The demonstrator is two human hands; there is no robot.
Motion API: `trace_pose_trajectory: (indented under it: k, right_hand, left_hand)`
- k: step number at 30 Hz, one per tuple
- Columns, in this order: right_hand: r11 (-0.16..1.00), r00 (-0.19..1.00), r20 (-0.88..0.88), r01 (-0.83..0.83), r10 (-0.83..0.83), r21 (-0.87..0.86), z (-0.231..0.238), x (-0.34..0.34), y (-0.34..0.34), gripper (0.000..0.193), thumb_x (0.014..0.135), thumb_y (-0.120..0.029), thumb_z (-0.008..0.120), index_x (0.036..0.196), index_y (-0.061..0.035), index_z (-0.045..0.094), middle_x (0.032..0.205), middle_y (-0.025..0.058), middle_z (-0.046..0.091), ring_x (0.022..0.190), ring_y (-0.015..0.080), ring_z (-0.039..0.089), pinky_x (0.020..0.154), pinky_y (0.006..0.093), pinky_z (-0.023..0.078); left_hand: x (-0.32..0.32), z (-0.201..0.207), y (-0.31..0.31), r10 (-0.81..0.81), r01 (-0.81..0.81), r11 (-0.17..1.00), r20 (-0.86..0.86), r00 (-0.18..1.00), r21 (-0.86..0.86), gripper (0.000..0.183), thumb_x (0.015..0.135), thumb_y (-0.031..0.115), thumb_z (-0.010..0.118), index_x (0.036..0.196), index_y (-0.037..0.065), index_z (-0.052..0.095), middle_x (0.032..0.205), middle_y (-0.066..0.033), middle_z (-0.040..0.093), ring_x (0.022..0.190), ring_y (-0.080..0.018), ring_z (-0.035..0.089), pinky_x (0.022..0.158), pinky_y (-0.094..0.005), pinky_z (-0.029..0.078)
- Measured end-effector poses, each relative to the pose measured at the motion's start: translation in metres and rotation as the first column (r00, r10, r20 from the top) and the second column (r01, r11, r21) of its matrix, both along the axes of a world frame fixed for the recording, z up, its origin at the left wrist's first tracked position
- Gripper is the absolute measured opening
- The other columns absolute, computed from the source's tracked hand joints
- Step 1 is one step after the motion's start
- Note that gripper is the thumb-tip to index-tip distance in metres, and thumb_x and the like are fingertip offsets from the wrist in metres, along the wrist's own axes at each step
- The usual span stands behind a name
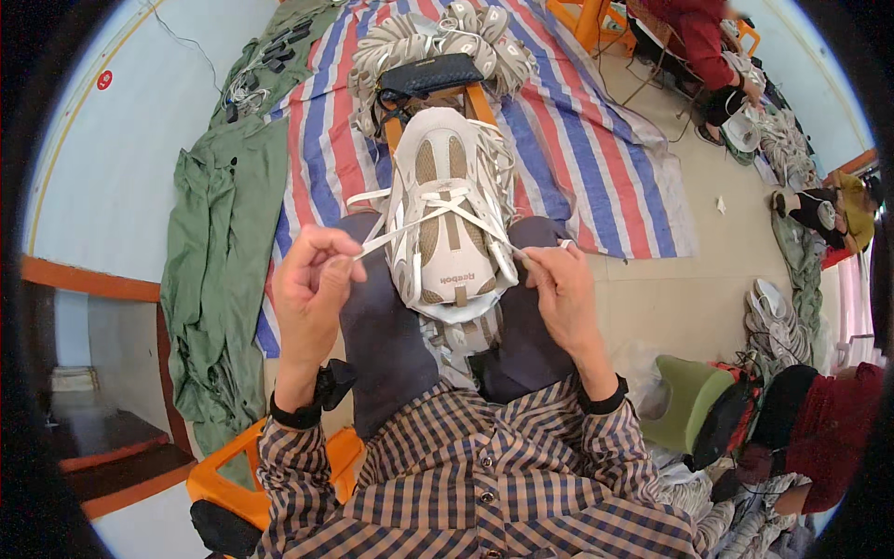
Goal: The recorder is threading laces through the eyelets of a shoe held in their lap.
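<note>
A cream and tan sneaker upper (453, 252) rests between my knees, its toe pointing away and its tongue toward me. White laces (449, 202) cross over the tongue, and one end runs out to each side. My left hand (317, 275) pinches the left lace end between thumb and finger, pulled out taut. On the other side, my right hand (557, 287) is closed on the right lace end near the shoe's collar. More pale shoe parts lie below the shoe, partly hidden by it.
Beyond the shoe, a black pouch (430, 74) lies on an orange stool, before a heap of sneakers (484, 37) on a striped sheet (596, 168). Green cloth (219, 279) lies at left. Other people sit at right near shoe piles (778, 321) and a green chair (687, 401).
</note>
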State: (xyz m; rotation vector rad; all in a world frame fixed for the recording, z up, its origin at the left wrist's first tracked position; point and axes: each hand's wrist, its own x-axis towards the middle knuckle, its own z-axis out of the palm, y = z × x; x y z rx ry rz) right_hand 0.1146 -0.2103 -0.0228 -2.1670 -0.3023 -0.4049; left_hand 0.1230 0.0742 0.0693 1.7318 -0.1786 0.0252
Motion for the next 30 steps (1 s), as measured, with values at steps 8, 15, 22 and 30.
trace_pose_trajectory:
  k: [8,15,22,30]
  right_hand:
    - [0.997,0.999,-0.039,0.015,-0.012,0.080,0.006,-0.005,-0.006,0.008,0.090,-0.007,0.060,0.093,-0.0069,0.067,0.069,0.0029,0.061,0.061,0.0164,0.057,0.082,0.0335,0.039]
    - [0.985,0.981,-0.101,0.170,-0.166,0.037,-0.007,-0.038,-0.026,0.012,0.089,-0.006,0.061,0.098,-0.0061,0.068,0.070,0.0053,0.062,0.063,0.0188,0.059,0.081,0.0338,0.043]
    - [0.932,0.923,-0.344,0.267,-0.173,0.245,-0.057,-0.052,-0.072,0.016,0.093,-0.010,0.060,0.101,0.0018,0.068,0.082,0.0017,0.064,0.073,0.0089,0.058,0.069,0.0236,0.044]
    - [0.589,0.765,-0.643,0.531,-0.024,0.610,-0.117,-0.073,-0.079,0.020,0.093,-0.013,0.063,0.104,0.0023,0.068,0.084,0.0016,0.066,0.077,0.0110,0.059,0.070,0.0231,0.046]
  left_hand:
    - [-0.036,-0.072,0.004,0.107,-0.109,0.993,0.045,0.993,0.041,0.010,0.096,0.011,0.055,0.103,0.004,0.058,0.079,0.0011,0.058,0.068,-0.0051,0.050,0.060,-0.0193,0.036]
    - [-0.059,-0.049,0.010,0.225,-0.222,0.974,-0.105,0.969,0.045,0.011,0.094,0.007,0.053,0.103,0.002,0.058,0.069,0.0030,0.054,0.060,-0.0043,0.048,0.052,-0.0183,0.034]
    - [-0.054,-0.085,0.068,0.279,-0.250,0.950,-0.148,0.949,0.187,0.008,0.093,0.007,0.060,0.097,0.001,0.061,0.067,0.0039,0.053,0.058,-0.0020,0.047,0.051,-0.0174,0.033]
    - [-0.090,-0.203,0.130,0.271,-0.416,0.900,-0.581,0.767,-0.130,0.018,0.097,0.020,0.057,0.098,0.003,0.063,0.058,0.0068,0.044,0.047,-0.0025,0.037,0.045,-0.0186,0.027]
